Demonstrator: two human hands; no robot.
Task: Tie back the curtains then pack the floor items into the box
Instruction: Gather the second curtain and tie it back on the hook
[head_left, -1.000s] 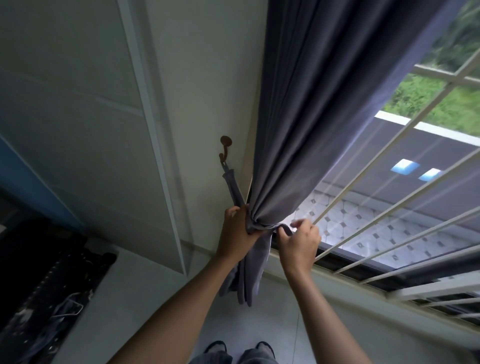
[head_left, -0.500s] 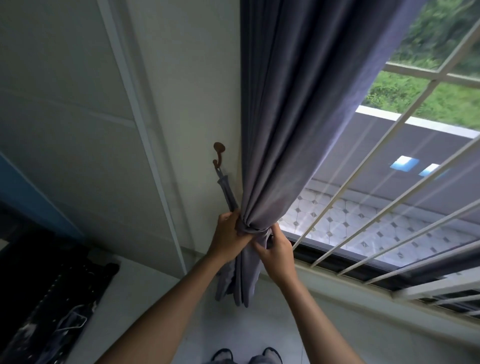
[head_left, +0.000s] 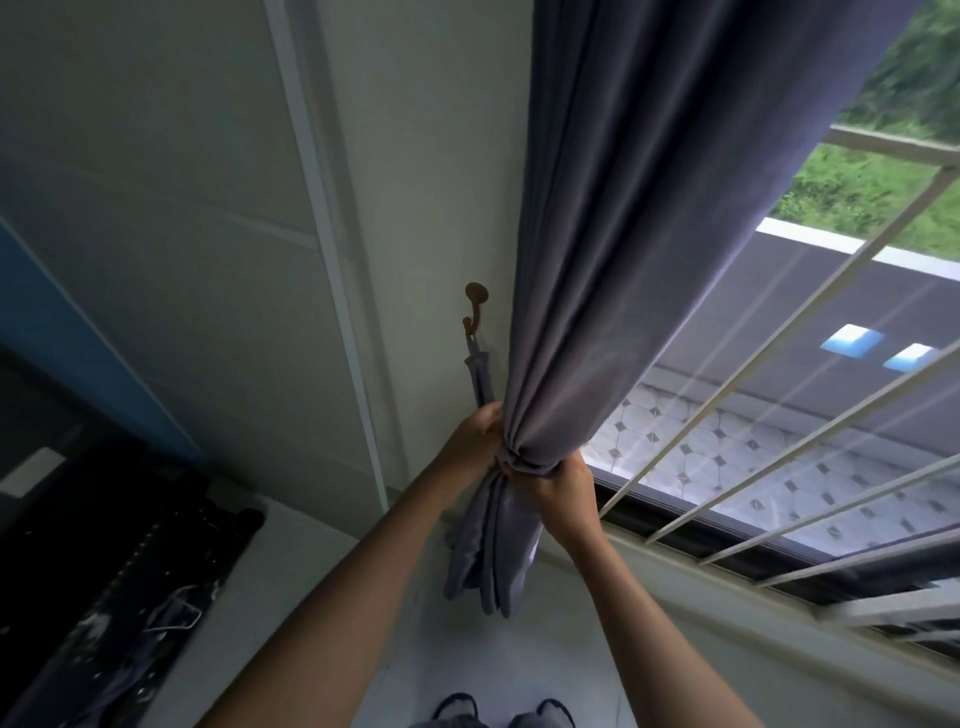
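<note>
Both hands are now closing in on the gathered waist of the curtain (head_left: 649, 260), where a second ago the right hand (head_left: 563, 491) was still out to the side, pinching the loose end of the tieback (head_left: 480, 379). That hand is now sitting directly under the bunch, fingers curled up around the grey fabric and what looks like the band wrapping it. The left hand (head_left: 475, 434) is gripping the same bunch from the wall side, thumb pressing into the folds, just above and touching the right hand. The curtain is hanging from the top of the view, narrowing to a tight neck between the two hands, and its tail is dangling below them toward the floor (head_left: 561, 649). The tieback is running up from the left hand, taut, to the brown hook (head_left: 474, 306) on the wall (head_left: 415, 156) just beside the curtain's edge. To the right, white window bars (head_left: 779, 405) are slanting across the glass. Two feet (head_left: 506, 709) are showing at the bottom edge
</note>
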